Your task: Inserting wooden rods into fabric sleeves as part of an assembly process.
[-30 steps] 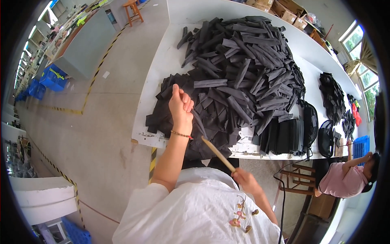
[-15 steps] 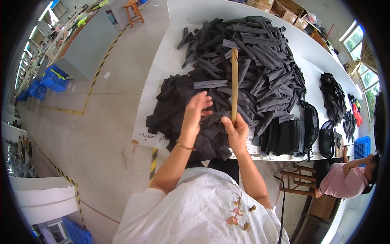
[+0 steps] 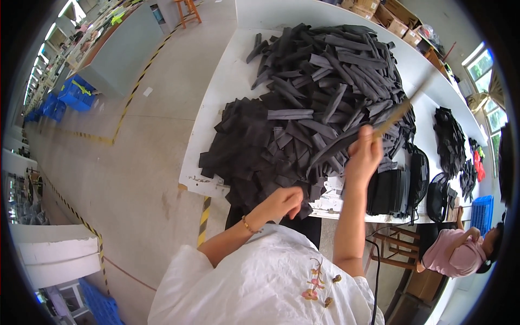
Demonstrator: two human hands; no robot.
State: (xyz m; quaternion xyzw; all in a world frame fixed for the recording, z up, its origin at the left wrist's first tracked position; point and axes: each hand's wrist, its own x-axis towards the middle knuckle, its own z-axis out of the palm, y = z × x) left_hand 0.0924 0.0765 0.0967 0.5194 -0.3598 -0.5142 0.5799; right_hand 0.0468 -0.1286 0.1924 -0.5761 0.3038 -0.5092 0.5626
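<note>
My right hand (image 3: 364, 157) is closed round a wooden stick (image 3: 394, 118), raised over the right side of the pile. The stick points away to the upper right, and its far end is smeared by motion. A long dark fabric strip (image 3: 336, 149) stretches from beside that hand down to the left; whether the fingers also grip it I cannot tell. Close to my body, at the table's near edge, my left hand (image 3: 281, 203) has its fingers curled in, their tips hidden. Flat black fabric pieces (image 3: 238, 135) lie just beyond it. Narrow folded dark strips (image 3: 325, 70) are heaped farther back.
A stack of black pieces (image 3: 391, 189) and a black mesh-like item (image 3: 417, 173) stand at the right of the white table (image 3: 208, 187). More dark bundles (image 3: 450, 141) lie farther right. A person in pink (image 3: 455, 252) sits beyond a wooden stool (image 3: 398, 244). A black cable (image 3: 377, 271) hangs nearby.
My right hand has moved up and right, and the upright stick now tilts to the right. My left hand has drawn back toward my body and its fingers have curled in.
</note>
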